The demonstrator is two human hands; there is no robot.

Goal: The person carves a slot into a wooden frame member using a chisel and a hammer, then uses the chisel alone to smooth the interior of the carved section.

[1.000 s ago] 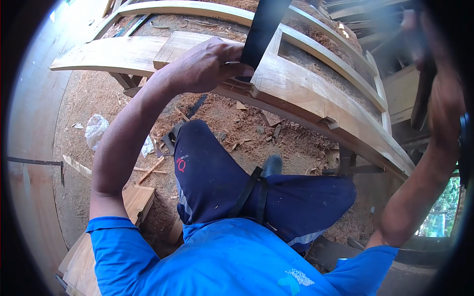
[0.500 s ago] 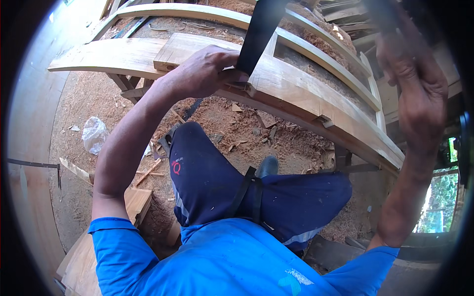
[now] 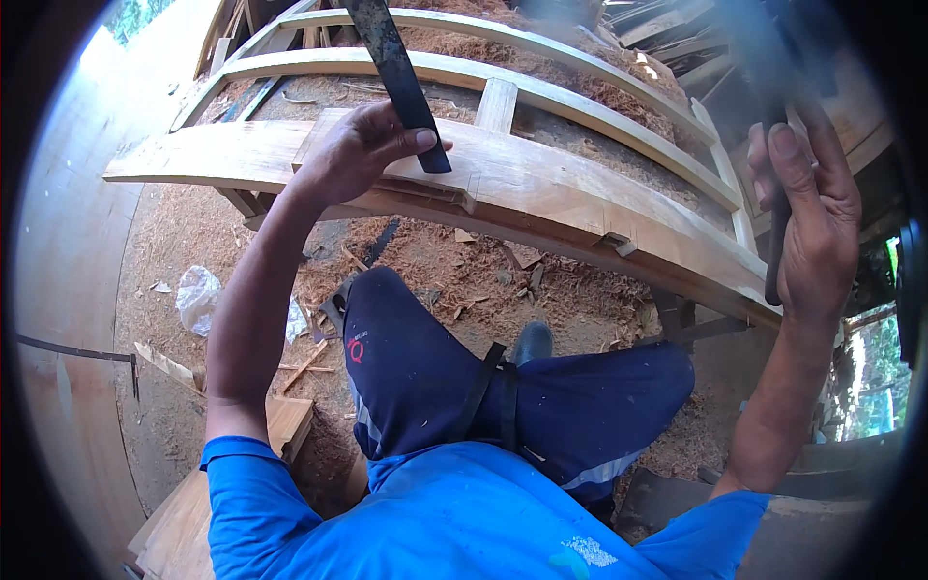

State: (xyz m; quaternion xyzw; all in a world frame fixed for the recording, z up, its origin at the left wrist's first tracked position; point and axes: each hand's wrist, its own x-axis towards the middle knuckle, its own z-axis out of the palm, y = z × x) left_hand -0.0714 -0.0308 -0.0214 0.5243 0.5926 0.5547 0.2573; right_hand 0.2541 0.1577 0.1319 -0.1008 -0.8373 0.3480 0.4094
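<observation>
Blade (image 3: 394, 79) slants lengthwise; lower end points right.

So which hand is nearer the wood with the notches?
Left. The left hand is at the near edge of the notched wood, holding a dark blade; the right hand is off to the wood's right.

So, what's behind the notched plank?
Behind the notched plank is a pale wooden frame, with wood shavings between its rails. The dark flat tool in the left hand covers part of the frame; what the plank covers can't be seen.
</observation>
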